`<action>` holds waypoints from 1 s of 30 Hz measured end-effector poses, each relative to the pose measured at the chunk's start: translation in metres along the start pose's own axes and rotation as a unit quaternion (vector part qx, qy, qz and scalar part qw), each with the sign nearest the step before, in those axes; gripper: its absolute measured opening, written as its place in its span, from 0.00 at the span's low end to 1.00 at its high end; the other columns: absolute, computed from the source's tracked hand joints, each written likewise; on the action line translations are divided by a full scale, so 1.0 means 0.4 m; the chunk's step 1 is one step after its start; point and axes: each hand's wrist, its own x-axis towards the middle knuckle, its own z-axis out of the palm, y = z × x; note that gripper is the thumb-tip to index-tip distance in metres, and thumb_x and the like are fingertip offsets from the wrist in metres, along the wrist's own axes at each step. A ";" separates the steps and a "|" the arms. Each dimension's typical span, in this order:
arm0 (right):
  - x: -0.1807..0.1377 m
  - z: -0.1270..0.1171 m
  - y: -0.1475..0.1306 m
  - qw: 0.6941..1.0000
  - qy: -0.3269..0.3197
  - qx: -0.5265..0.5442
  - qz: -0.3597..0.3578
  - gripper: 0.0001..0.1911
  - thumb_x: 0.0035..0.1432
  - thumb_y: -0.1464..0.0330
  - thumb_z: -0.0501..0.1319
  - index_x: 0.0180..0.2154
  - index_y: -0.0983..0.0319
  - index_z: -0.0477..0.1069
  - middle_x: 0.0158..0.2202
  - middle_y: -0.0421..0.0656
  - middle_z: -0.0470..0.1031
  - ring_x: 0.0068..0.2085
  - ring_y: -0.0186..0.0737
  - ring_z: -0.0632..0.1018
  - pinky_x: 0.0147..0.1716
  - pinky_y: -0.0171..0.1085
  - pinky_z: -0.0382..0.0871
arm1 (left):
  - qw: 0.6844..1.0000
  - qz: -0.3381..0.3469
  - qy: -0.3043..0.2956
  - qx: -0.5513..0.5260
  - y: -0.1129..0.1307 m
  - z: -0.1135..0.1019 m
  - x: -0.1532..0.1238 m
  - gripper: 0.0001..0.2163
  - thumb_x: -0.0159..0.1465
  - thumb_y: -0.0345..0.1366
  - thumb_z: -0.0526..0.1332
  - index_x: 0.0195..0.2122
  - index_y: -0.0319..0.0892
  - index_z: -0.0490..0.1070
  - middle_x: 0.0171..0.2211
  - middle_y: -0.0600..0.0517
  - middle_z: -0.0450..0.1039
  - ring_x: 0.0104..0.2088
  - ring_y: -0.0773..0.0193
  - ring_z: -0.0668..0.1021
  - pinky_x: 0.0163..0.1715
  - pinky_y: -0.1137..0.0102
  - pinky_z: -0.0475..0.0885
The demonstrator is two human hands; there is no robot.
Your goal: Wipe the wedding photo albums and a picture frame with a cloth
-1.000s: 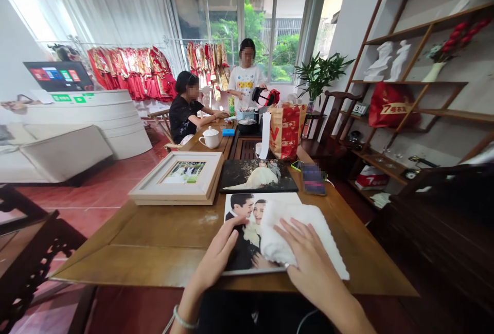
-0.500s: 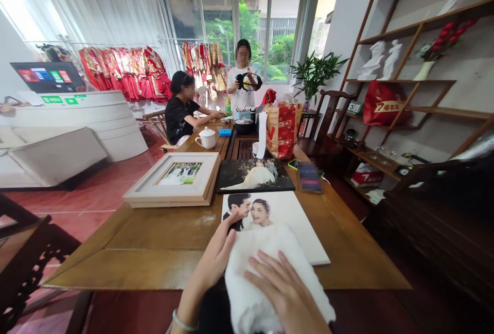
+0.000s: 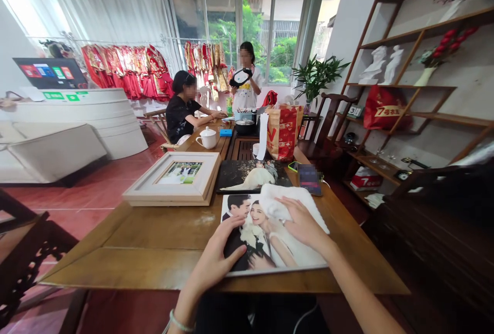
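A wedding photo print (image 3: 276, 251) of a couple lies flat on the wooden table in front of me, its near edge close to the table's front. My left hand (image 3: 218, 254) rests on its left side, fingers stretched and thumb apart, steadying nothing else. Bunched under my right hand (image 3: 303, 221) is a white towel (image 3: 312, 203), pressed onto the print's upper right part. The towel covers that corner and reaches over the edge of a darker wedding photo (image 3: 247, 177) lying just beyond.
Left of the prints sits a stack of framed photos (image 3: 172, 177). A phone (image 3: 310, 179) and a red paper bag (image 3: 284, 130) are on the right. Farther off are a lidded white mug (image 3: 207, 137), a pan (image 3: 245, 126), a seated person (image 3: 183, 110) and a standing person (image 3: 247, 84).
My right hand has carried the towel up and right from the near edge, uncovering the print's lower part. My left hand has shifted slightly down the left side. The standing person raised a black-rimmed object.
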 end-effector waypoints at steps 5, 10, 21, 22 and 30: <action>0.127 0.043 -0.118 0.994 -0.055 0.022 -0.097 0.33 0.45 0.75 0.55 0.57 0.68 0.66 0.59 0.52 0.67 0.62 0.48 0.63 0.62 0.47 0.50 | 1.000 -0.006 -0.003 0.012 -0.004 0.004 -0.003 0.19 0.63 0.37 0.60 0.56 0.48 0.66 0.61 0.46 0.63 0.62 0.51 0.64 0.62 0.54 0.56; 0.143 0.090 -0.206 0.981 -0.084 0.041 -0.172 0.35 0.45 0.75 0.55 0.58 0.63 0.65 0.60 0.45 0.67 0.63 0.42 0.62 0.64 0.44 0.46 | 0.999 -0.031 0.027 0.025 -0.018 0.012 -0.012 0.21 0.61 0.39 0.62 0.56 0.47 0.66 0.58 0.45 0.67 0.58 0.48 0.68 0.60 0.52 0.60; 0.076 0.010 0.022 0.998 0.001 -0.002 -0.058 0.36 0.43 0.77 0.51 0.58 0.66 0.65 0.61 0.48 0.64 0.64 0.47 0.59 0.63 0.53 0.45 | 1.000 0.001 -0.011 0.011 0.001 -0.002 -0.003 0.18 0.64 0.37 0.59 0.55 0.49 0.66 0.61 0.46 0.62 0.63 0.52 0.63 0.62 0.53 0.56; 0.059 0.004 0.037 0.998 0.003 -0.007 -0.057 0.36 0.43 0.77 0.52 0.58 0.64 0.65 0.62 0.47 0.64 0.64 0.47 0.59 0.63 0.53 0.44 | 1.000 -0.001 -0.012 0.012 -0.001 -0.001 -0.003 0.18 0.64 0.37 0.59 0.55 0.49 0.66 0.61 0.46 0.62 0.63 0.52 0.62 0.62 0.53 0.56; -0.209 0.010 -0.006 0.985 -0.068 -0.023 -0.155 0.46 0.38 0.78 0.53 0.62 0.50 0.57 0.66 0.35 0.54 0.67 0.47 0.51 0.64 0.56 0.37 | 1.000 -0.006 -0.014 0.021 -0.008 0.005 0.001 0.17 0.64 0.36 0.59 0.55 0.48 0.65 0.62 0.46 0.61 0.63 0.52 0.62 0.63 0.52 0.55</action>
